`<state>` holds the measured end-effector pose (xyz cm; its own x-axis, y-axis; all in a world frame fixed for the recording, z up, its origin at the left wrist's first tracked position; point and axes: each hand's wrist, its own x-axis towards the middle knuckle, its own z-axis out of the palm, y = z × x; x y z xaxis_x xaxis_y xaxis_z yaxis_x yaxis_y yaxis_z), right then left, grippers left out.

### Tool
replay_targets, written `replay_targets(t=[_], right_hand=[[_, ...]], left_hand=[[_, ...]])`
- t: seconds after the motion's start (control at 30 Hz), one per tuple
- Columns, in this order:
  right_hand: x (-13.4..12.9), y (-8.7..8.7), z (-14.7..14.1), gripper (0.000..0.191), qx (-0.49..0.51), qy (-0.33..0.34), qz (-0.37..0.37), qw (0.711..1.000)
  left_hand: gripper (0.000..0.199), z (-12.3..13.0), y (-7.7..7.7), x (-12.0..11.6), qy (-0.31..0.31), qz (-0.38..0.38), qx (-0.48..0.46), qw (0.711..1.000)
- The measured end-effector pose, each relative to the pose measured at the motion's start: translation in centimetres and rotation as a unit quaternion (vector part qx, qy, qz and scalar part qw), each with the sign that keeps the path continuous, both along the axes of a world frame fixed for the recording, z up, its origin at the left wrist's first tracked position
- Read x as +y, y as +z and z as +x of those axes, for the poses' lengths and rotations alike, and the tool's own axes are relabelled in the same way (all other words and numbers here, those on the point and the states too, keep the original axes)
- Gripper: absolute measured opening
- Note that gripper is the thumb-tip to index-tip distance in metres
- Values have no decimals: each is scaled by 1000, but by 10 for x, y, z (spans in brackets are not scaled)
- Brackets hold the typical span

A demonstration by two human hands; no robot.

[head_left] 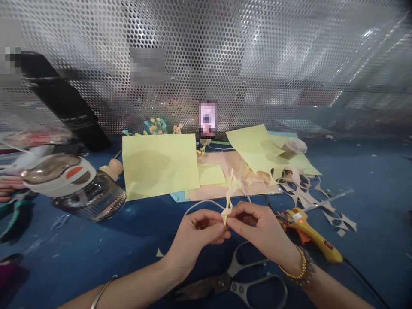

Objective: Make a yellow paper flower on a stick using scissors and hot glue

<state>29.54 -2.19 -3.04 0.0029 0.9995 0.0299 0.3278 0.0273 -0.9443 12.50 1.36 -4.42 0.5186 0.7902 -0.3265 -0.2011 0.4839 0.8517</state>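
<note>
A thin, pale yellow and cream paper strip piece (pixel 228 204) stands upright between my two hands, narrow and twisted towards its top. The fingers of my left hand (pixel 204 227) pinch its lower end. From the other side, my right hand (pixel 254 223) is closed on the same piece, thumb and forefinger at its lower part. Under my hands lie grey-handled scissors (pixel 231 281) on the blue table. A yellow glue gun (pixel 313 236) rests right of my right hand, its cord running to the lower right.
Yellow paper sheets (pixel 161 165) lie behind my hands, with peach paper (pixel 209 193) under some. A clear bottle (pixel 86 197) lies tilted at left. Cut-out paper scraps (pixel 302 189) are at right. A phone (pixel 207 119) leans before the perforated metal panel (pixel 206 51). A black box (pixel 64 101) leans there too.
</note>
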Motion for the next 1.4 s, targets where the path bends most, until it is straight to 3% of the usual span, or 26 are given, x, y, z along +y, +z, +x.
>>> replay_targets(t=[0.7, 0.87, 1.0, 1.13, 1.4], right_hand=[[0, 7, -2, 8, -64, -4, 27, 998], [-1, 9, -1, 16, -78, -5, 54, 996], [-5, 9, 1, 18, -76, 13, 33, 996], [-9, 10, 3, 25, -128, 29, 46, 990], [-6, 10, 0, 33, -132, 15, 40, 990]], left_hand=[[16, 0, 0, 1, 19, -3, -15, 1000], [17, 0, -3, 3, 44, -15, -34, 998], [18, 0, -3, 4, 52, -18, -39, 998], [19, 0, -3, 4, 55, -20, -35, 998], [20, 0, -2, 4, 63, -27, -39, 997]])
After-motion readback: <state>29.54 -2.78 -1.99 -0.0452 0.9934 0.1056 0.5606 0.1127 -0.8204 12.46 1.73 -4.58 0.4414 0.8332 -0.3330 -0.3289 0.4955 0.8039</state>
